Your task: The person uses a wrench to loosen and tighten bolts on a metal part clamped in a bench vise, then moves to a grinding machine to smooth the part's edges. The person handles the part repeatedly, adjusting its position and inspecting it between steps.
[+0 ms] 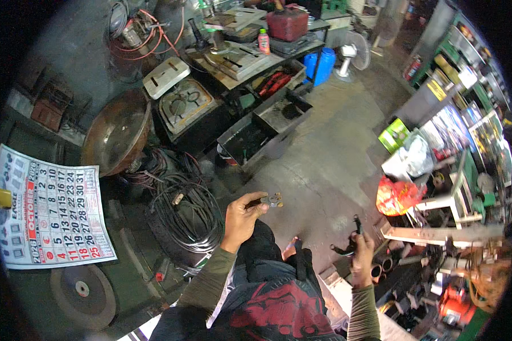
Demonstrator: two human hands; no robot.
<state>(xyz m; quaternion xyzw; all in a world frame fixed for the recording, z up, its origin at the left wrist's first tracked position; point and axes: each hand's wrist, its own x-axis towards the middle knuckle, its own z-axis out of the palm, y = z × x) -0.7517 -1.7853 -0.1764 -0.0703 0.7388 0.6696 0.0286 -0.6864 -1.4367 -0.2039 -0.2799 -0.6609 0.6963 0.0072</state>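
Out in front of my body, my left hand (243, 220) pinches a small grey metal part with brass-coloured ends (273, 200) between thumb and fingertips. I cannot make out its exact kind. Lower and to the right, my right hand (362, 260) is wrapped round a black tool with prong-like ends (342, 249). One end sticks up above the fist and another points left; the fingers hide the rest. The two hands are well apart, and neither held thing touches the other.
Coiled black cable (190, 219) lies left of my left hand, below a rusty metal bowl (119, 133). A calendar (54, 210) hangs at far left. Metal trays (261, 128) stand ahead. On the right are an orange plastic bag (397, 196) and a wooden plank (444, 234).
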